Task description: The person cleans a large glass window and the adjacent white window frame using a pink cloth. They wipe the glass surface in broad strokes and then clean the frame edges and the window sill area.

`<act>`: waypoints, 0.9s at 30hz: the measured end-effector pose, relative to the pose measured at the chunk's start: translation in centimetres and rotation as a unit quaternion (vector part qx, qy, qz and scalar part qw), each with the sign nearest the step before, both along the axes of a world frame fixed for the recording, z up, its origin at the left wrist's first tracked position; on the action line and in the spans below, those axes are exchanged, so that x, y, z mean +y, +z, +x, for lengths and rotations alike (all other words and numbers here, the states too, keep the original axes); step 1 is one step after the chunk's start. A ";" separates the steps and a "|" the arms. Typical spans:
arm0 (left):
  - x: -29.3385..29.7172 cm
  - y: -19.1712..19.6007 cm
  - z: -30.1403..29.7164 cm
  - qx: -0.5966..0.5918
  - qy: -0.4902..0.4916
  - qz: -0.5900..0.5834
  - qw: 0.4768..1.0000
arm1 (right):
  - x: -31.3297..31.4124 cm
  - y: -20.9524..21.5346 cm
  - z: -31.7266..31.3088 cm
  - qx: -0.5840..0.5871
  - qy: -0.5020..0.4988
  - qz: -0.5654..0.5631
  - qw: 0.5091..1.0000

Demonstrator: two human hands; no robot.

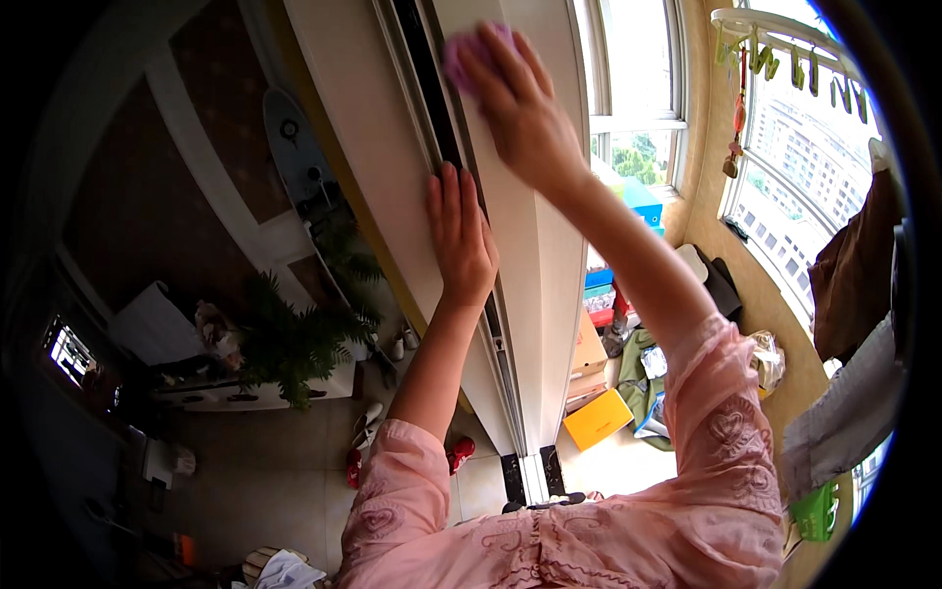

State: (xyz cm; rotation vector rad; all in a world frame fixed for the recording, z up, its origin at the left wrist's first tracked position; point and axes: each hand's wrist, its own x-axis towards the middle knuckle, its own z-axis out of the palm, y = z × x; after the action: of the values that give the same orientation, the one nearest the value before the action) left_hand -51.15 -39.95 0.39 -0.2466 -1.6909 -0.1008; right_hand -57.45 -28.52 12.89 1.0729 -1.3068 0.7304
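Note:
My right hand (520, 113) is raised high and presses a pinkish-purple cloth (463, 61) against the cream door frame (549, 285), just right of a dark vertical gap (417, 49). Its fingers bend over the cloth and hide part of it; the hand looks slightly blurred. Lower and to the left, my left hand (463, 240) lies flat on the cream panel edge beside that gap. Its fingers are stretched upward and hold nothing. Below it, a metal strip (500, 363) runs down the gap toward the floor track (533, 481).
On the right, orange boxes (599, 417) and blue boxes (640, 201) are piled below a window. A round hanger with pegs (785, 29) and dark clothing (859, 265) hang there. A dim room on the left holds a leafy plant (294, 339) and red-and-white shoes (459, 454).

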 end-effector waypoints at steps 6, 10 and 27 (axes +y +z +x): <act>0.2 0.0 -0.2 -0.003 -0.016 -0.006 1.000 | -0.7 1.5 0.9 -0.006 0.008 -0.058 0.998; -1.0 -0.7 0.7 -0.007 -0.020 0.032 0.999 | -1.9 -4.3 1.3 -0.056 0.029 -0.055 0.996; -0.8 -0.9 0.6 0.053 -0.003 0.068 0.996 | 0.4 -7.8 0.8 -0.072 0.103 0.057 0.990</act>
State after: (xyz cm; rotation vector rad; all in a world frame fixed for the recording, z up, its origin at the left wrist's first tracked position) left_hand -50.58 -40.76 -0.51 -0.1516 -1.5706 -0.2026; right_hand -56.64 -28.08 5.08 1.2807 -1.3857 0.9100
